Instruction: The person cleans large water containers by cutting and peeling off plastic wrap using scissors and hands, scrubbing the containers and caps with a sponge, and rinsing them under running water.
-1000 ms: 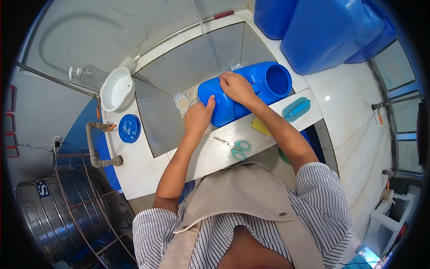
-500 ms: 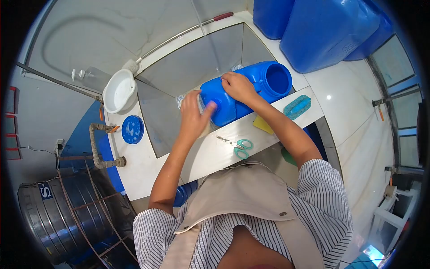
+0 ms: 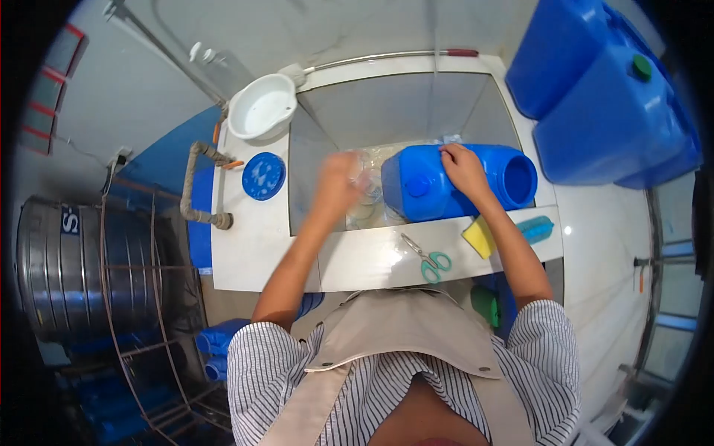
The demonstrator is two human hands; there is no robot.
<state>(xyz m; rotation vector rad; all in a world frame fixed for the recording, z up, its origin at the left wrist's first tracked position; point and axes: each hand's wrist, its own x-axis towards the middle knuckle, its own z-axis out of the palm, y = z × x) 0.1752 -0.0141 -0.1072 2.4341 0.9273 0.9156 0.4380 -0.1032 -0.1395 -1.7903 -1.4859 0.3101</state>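
Right hand point(image 3: 464, 169): fingers gripping boxy, smooth plastic jug point(image 3: 431, 195) | Left hand point(image 3: 341, 183): motion-blurred, fingers' state unclear

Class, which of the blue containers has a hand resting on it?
The blue container on its side at the sink, its wide round mouth uncovered: only it has the right hand on it.

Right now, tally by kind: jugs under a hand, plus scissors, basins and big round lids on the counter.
Blue jug under the right hand: 1
Scissors: 1
White basin: 1
Big round blue lid: 1
Total: 4
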